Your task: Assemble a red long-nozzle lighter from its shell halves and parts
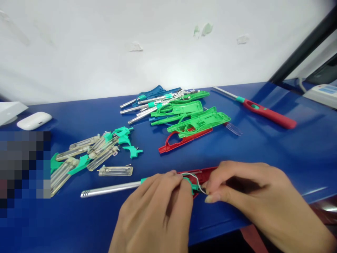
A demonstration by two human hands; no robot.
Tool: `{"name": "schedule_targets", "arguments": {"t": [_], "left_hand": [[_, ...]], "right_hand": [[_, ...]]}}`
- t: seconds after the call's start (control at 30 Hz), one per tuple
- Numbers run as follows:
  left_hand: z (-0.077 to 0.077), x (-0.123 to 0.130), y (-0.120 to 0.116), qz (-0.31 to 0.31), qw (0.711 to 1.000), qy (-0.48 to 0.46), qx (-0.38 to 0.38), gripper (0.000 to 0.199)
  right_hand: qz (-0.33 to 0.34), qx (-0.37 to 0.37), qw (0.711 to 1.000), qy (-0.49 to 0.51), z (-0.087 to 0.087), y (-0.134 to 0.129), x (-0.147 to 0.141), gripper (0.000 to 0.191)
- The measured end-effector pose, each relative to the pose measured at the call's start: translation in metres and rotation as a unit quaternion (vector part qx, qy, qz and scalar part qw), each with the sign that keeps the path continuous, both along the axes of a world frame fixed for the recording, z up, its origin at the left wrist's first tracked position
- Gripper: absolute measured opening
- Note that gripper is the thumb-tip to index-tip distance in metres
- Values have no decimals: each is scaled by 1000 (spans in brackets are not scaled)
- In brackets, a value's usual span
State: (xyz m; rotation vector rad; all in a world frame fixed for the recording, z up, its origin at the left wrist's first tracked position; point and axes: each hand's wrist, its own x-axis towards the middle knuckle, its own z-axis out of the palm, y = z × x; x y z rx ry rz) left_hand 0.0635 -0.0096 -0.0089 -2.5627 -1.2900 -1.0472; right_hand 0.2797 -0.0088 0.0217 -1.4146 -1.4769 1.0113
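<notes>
A partly assembled gas lighter lies near the table's front edge: an open red handle shell (210, 173), a silver metal tube (110, 189) pointing left and a green trigger (195, 187). My left hand (158, 207) is closed over its middle, fingers pressing on the shell and hiding much of the inside. From the shell a thin white wire (195, 176) curves to the fingertips of my right hand (252, 193). Thumb and forefinger pinch its end beside the trigger; a small dark bit shows there, too hidden to name.
At left lie several clear fuel tanks (116, 171) and green triggers (133, 151). Behind are green handle shells (200, 121), a red handle shell (184, 140) and metal tubes (142, 115). A complete red lighter (271, 112) lies at right, a white earbud case (34, 121) at far left.
</notes>
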Motion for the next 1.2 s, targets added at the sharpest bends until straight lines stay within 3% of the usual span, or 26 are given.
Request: {"name": "schedule_targets", "arguments": {"t": [0.23,0.57,0.83,1.0,1.2], "left_hand": [[-2,0,-4,6,997,-71,-1,46],[-3,-2,0,-19,997,-80,-1,45],[0,-32,11,-57,996,73,-1,47],[1,-25,13,-54,996,76,5,47],[0,-12,14,-34,999,43,3,42]], "right_hand": [[1,6,1000,-11,2,0,0,29],[7,-5,1000,8,2,-2,-1,22],[-13,-30,999,35,1,1,-2,18],[-47,12,999,-15,-4,-3,-1,13],[-45,80,992,-90,-4,-2,-1,17]]}}
